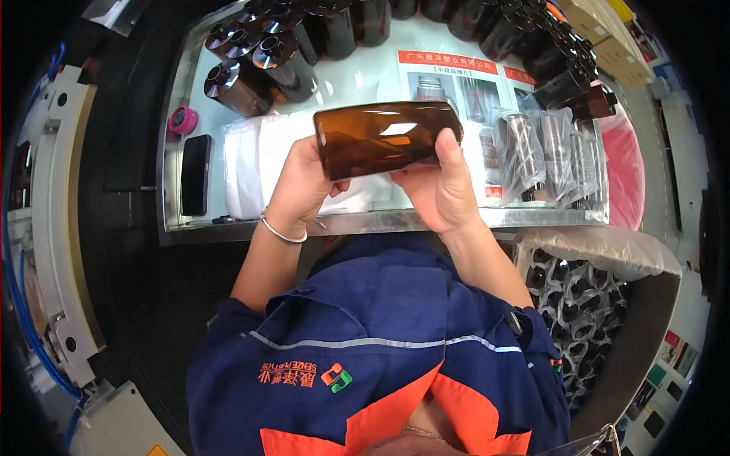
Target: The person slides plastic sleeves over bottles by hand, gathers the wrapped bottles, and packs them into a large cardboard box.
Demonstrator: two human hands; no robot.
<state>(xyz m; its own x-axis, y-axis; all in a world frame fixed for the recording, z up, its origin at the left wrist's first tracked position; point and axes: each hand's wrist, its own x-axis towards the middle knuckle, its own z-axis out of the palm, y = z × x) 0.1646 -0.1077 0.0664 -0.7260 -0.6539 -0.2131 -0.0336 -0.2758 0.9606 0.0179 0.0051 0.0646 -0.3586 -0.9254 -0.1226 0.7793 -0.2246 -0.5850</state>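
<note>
An amber-brown bottle (388, 140) is held sideways above the near part of the table, between both hands. My left hand (304, 178) grips its left end, with the fingers partly hidden beneath it. At the right end, my right hand (445, 182) holds the bottle with the thumb on its near face and the other fingers mostly hidden. Under the bottle lies a stack of white plastic bags (262, 167). Right of my right hand, bottles wrapped in clear plastic (521, 156) rest on the table.
Many dark brown bottles (285, 64) line the table's far side. A black phone (196, 175) and pink round object (182, 120) lie left. A metal rim (365, 223) edges the table. A box of bagged bottles (639, 266) stands lower right, near a pink bin (625, 175).
</note>
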